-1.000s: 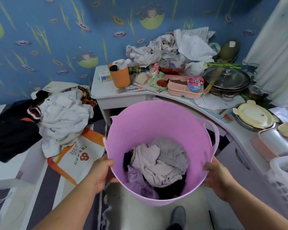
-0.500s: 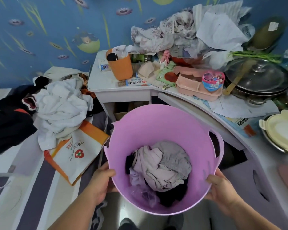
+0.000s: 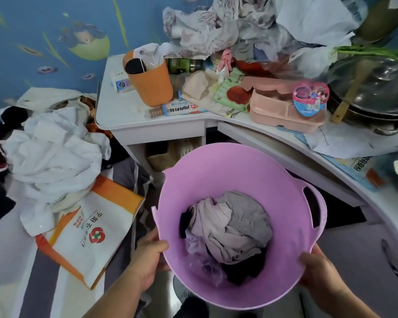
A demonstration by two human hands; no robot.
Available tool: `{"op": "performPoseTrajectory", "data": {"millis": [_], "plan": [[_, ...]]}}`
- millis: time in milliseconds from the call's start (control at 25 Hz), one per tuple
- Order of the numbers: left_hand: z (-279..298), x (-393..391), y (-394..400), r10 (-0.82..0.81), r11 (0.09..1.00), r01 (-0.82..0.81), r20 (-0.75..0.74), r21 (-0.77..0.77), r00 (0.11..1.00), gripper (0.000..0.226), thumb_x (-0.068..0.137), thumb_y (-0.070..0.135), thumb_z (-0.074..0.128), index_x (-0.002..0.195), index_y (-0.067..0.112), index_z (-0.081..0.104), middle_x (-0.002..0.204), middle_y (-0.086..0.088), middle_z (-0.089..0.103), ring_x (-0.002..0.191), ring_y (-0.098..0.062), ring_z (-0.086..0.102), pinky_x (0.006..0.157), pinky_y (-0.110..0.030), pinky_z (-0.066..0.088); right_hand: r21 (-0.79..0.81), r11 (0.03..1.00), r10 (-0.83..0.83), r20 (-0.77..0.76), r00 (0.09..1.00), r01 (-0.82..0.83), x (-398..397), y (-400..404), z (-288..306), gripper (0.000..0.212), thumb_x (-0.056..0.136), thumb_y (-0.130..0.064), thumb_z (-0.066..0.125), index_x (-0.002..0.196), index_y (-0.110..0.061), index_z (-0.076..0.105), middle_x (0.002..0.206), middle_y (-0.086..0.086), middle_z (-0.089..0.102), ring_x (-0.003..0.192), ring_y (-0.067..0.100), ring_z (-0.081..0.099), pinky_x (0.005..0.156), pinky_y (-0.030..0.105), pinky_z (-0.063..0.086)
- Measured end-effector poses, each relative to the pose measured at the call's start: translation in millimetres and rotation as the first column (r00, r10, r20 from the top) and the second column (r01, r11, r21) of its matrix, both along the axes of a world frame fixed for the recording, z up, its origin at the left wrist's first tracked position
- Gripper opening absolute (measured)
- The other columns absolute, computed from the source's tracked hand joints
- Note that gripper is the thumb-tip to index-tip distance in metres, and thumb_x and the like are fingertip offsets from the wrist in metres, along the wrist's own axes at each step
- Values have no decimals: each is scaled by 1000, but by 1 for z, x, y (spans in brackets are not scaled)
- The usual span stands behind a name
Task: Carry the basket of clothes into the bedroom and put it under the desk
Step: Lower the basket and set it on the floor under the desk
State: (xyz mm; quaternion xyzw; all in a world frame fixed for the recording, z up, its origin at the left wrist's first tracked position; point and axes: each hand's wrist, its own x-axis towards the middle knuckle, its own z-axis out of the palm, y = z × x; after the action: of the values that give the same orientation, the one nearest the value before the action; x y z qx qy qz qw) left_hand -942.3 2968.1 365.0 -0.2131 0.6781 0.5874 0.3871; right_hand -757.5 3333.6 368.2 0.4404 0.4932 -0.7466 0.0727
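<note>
1. The left hand (image 3: 147,255) has its fingers (image 3: 155,245) clamped on the basket (image 3: 216,171) at its near-left rim, thumb over the edge. The right hand (image 3: 317,269) grips the near-right rim the same way, fingers closed on it.
2. The basket hangs between the 2 hands, off the floor, just in front of the worktop (image 3: 133,125) and over the dark gap beneath it.
3. In my judgement the step in hand is lowering the basket and sliding it into that gap. To do it well, keep both grips level, drop the rim below the worktop's edge first, then push forward. The far rim looks close to the edge, so it could catch there.
4. The opening right of the white leg looks the wider one; boxes fill the shelf on the left.
5. The basket is a soft lilac tub with 2 cut-out handles (image 3: 311,207). It is about a third full: pale pink, grey and black clothes (image 3: 230,228) crumpled at the bottom. Its flexible wall may bow under a 1-sided push.
</note>
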Motion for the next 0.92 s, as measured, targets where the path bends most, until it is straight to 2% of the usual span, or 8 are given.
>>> {"op": "performPoseTrajectory", "data": {"millis": [160,360,440,560,640,800,920], "plan": [[-36,-25,-1,-33,999,33,18,19,999,61,75,-3,54,127,22,72,103,-20,81,79,-35,78,61,-42,60,16,998,-61,64,996,60,-5,-10,-27,79,71,5,45,127,-48,64,115,14,75,99,43,67,66,50,59],[-74,-41,5,-64,997,62,57,46,996,68,78,-8,49,128,31,72,106,-13,83,80,-24,80,60,-36,58,5,982,-189,130,973,190,-10,-12,-59,79,57,-2,52,121,-45,67,97,13,75,81,35,65,56,39,56],[-91,-45,10,-63,997,60,58,47,996,69,76,-9,50,121,36,76,104,-10,84,81,-21,80,65,-34,57,1,977,-210,152,966,212,-12,-7,-75,79,57,-2,53,122,-43,67,96,14,76,76,34,67,57,40,56],[-115,-50,22,-50,997,46,66,59,997,71,72,-11,51,108,43,80,99,-9,84,82,-22,81,64,-33,57,-6,974,-223,174,959,228,-17,4,-100,79,59,1,52,125,-41,66,99,16,77,78,36,70,63,42,55],[-131,-53,33,-58,995,53,63,79,996,70,66,-4,54,106,47,80,98,-10,84,78,-21,80,59,-31,57,4,970,-241,196,951,245,-21,14,-119,75,59,0,53,122,-39,68,99,15,77,76,35,72,61,42,57],[-173,-65,57,-46,996,40,67,83,997,72,54,6,56,113,41,79,90,-7,83,63,-18,73,50,-31,54,43,969,-246,194,950,242,-36,34,-158,73,57,-3,54,124,-31,66,90,10,77,76,32,69,57,39,56],[-199,-76,76,-60,996,55,69,72,996,71,55,8,55,112,44,78,97,-7,84,72,-23,76,57,-37,58,68,968,-249,175,953,240,-47,47,-182,68,58,-5,54,123,-21,64,82,6,77,72,31,68,56,38,54]]}}
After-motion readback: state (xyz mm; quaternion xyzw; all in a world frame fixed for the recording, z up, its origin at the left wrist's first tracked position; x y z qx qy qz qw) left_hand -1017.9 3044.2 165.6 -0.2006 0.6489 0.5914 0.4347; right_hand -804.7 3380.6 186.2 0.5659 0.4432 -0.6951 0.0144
